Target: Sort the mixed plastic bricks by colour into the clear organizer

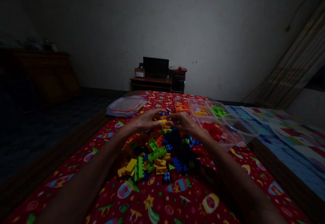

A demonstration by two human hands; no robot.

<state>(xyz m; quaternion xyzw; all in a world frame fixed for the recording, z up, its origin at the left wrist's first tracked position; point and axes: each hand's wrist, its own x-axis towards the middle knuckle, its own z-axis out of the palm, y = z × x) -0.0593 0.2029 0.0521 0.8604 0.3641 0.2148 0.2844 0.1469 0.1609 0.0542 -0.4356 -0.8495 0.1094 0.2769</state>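
My left hand (148, 119) and my right hand (184, 121) meet over the far side of a heap of plastic building bricks. Between their curled fingertips are yellow building bricks (164, 123); each hand appears to grip them, though the dim light blurs the exact contact. Just beyond the fingers lies a blue brick (166, 112). Nearer to me in the heap are a long green brick (138, 169), a crossed green piece (156, 153), a yellow brick (131, 166) and a blue brick (177, 164). Several dark pieces at the right of the heap blend together.
Clear boxes stand at the right, holding orange bricks (182, 107), yellow bricks (200, 111), green bricks (218, 111) and red bricks (213, 131). A round clear tub (250, 129) is beside them. Stacked lids (127, 106) lie left on the red patterned cloth (149, 198).
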